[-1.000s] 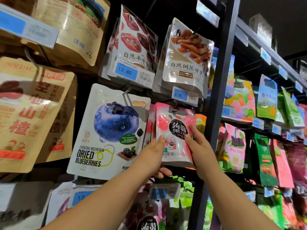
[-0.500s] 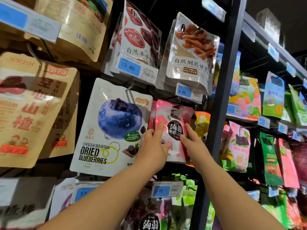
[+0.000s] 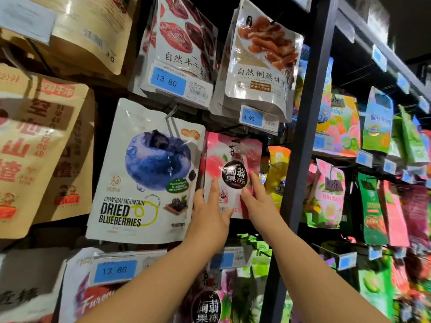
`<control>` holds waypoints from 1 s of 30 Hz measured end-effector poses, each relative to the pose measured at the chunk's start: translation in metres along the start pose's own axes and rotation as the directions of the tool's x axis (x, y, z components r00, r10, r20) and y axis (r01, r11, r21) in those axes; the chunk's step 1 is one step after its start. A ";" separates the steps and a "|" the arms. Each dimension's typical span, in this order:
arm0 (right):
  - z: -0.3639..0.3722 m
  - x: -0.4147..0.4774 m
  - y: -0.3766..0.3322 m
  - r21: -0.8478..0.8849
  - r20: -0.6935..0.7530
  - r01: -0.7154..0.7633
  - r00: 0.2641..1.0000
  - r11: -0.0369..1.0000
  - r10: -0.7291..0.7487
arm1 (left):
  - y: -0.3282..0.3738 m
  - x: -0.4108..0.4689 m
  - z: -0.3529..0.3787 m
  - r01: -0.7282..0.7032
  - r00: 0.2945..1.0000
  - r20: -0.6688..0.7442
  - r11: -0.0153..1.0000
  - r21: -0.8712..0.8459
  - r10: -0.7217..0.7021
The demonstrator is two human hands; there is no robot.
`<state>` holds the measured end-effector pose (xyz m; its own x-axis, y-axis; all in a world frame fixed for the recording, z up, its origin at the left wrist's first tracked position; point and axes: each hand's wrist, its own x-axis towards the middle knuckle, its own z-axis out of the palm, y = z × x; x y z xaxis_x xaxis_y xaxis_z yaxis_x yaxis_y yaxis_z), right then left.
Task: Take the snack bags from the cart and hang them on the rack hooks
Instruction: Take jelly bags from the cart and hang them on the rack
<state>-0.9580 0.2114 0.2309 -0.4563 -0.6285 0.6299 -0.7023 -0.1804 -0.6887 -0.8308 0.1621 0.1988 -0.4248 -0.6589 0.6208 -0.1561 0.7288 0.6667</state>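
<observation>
Head view: a person reaches up with both bare arms to a store rack of hanging snack bags.
Pink snack bag (image 3: 233, 157): it hangs flat against the rack, just right of the dried blueberries bag (image 3: 144, 173) and just left of the black upright post (image 3: 300, 136). Its top edge sits below the 4.90 price tag (image 3: 251, 117). Whether a hook passes through it cannot be told, as that spot is dark.
Left hand (image 3: 210, 213): fingers straight and unclenched, laid flat on the lower left of the pink snack bag, with the thumb at the bag's left edge. It grasps nothing.
Right hand (image 3: 258, 201): fingers straight, their tips resting on the bag's front beside the round black label. Nothing is pinched or gripped.
Above: a white bag of orange strips (image 3: 263, 59) and a white bag of red dried fruit (image 3: 182, 43), the latter carrying a 13.80 price tag (image 3: 168, 81).
Left side: brown paper bags (image 3: 35, 148) with red lettering.
Behind the post: a yellow bag (image 3: 277, 169) just right of the pink one.
Below: a darker bag with the same round label (image 3: 207, 299), partly hidden by the left forearm.
Right bay: green and pink bags (image 3: 373, 206) in rows, blurred.
</observation>
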 end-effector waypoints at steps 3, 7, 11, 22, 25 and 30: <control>-0.004 -0.022 -0.002 0.009 -0.014 0.059 0.998 0.998 -0.059 | 0.000 -0.021 0.006 -0.058 0.998 -0.032 0.998 -0.006 0.058; -0.016 -0.058 -0.004 -0.084 -0.062 0.139 0.988 0.987 -0.144 | -0.001 -0.050 0.018 -0.148 0.984 -0.092 0.988 0.049 0.152; -0.034 -0.103 0.011 -0.103 -0.155 0.112 0.980 0.988 -0.127 | 0.002 -0.085 0.039 -0.266 0.942 -0.185 0.959 0.097 0.280; -0.129 -0.412 0.171 -0.129 -0.321 -0.609 0.772 0.782 0.548 | -0.041 -0.321 0.205 -0.174 0.648 0.728 0.975 -0.141 0.222; -0.147 -0.505 0.191 -0.146 -0.386 -0.776 0.616 0.614 0.687 | -0.043 -0.386 0.236 -0.112 0.413 0.894 0.984 -0.137 0.171; -0.163 -0.609 0.180 -0.123 -0.442 -0.919 0.389 0.375 0.808 | -0.031 -0.453 0.259 -0.032 0.168 0.966 0.980 -0.196 0.198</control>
<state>-0.8958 0.6850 -0.2176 -0.9867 -0.0553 -0.1530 0.0892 0.6030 -0.7927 -0.8641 0.4862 -0.2103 -0.9634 0.2138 -0.1618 0.0351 0.6990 0.7143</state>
